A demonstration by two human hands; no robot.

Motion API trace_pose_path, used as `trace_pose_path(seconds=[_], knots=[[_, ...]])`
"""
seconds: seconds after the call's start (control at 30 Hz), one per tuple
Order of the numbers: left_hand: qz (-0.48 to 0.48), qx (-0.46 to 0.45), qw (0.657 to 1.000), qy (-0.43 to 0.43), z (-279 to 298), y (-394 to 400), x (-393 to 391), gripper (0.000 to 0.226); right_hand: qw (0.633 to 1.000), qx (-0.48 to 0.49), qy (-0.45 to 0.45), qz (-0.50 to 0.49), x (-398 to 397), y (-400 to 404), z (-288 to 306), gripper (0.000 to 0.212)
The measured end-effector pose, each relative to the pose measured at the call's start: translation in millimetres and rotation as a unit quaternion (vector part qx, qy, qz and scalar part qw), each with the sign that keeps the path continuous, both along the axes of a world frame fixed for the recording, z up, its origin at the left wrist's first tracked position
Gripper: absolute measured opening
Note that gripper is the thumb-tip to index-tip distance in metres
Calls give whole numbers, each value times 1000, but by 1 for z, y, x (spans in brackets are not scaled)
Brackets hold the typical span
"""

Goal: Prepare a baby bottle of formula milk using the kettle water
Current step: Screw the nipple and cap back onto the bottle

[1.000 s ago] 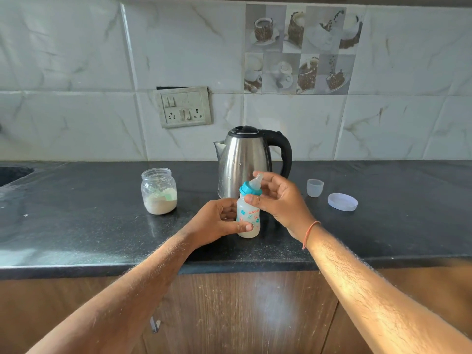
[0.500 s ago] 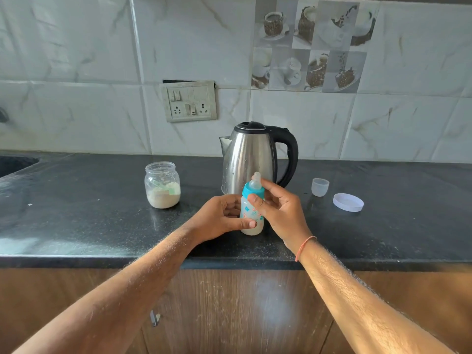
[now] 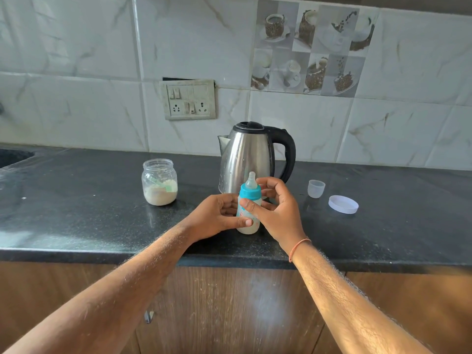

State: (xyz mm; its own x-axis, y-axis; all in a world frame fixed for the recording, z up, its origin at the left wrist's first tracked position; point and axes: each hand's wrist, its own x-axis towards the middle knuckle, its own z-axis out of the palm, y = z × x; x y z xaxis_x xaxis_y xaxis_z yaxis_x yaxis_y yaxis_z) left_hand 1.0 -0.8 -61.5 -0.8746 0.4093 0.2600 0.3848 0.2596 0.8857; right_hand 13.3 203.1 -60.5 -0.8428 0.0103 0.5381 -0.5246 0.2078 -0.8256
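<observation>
A small baby bottle (image 3: 249,192) with a blue collar, a clear teat and milky liquid inside stands upright on the black counter (image 3: 76,213), just in front of the steel kettle (image 3: 250,152). My left hand (image 3: 217,215) grips the bottle's lower body from the left, thumb across its front. My right hand (image 3: 278,213) wraps the bottle from the right at the collar, thumb on the front just below the blue ring and fingers curled behind it. An open jar of formula powder (image 3: 159,182) with a scoop inside sits to the left.
A small clear cap (image 3: 316,188) and a flat white jar lid (image 3: 343,204) lie on the counter to the right. The kettle's black handle points right. A sink edge (image 3: 12,155) shows at the far left. A switch plate (image 3: 189,99) hangs on the tiled wall.
My right hand has slipped down from the teat to the collar, leaving the teat uncovered. The bottle stays standing in the same spot and my left hand keeps its grip.
</observation>
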Motion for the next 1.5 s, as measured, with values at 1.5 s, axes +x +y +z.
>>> trace_pose_path(seconds=[1.5], knots=[[-16, -33, 999, -40, 5, 1, -2, 46, 998, -7, -10, 57, -4, 2, -4, 52]])
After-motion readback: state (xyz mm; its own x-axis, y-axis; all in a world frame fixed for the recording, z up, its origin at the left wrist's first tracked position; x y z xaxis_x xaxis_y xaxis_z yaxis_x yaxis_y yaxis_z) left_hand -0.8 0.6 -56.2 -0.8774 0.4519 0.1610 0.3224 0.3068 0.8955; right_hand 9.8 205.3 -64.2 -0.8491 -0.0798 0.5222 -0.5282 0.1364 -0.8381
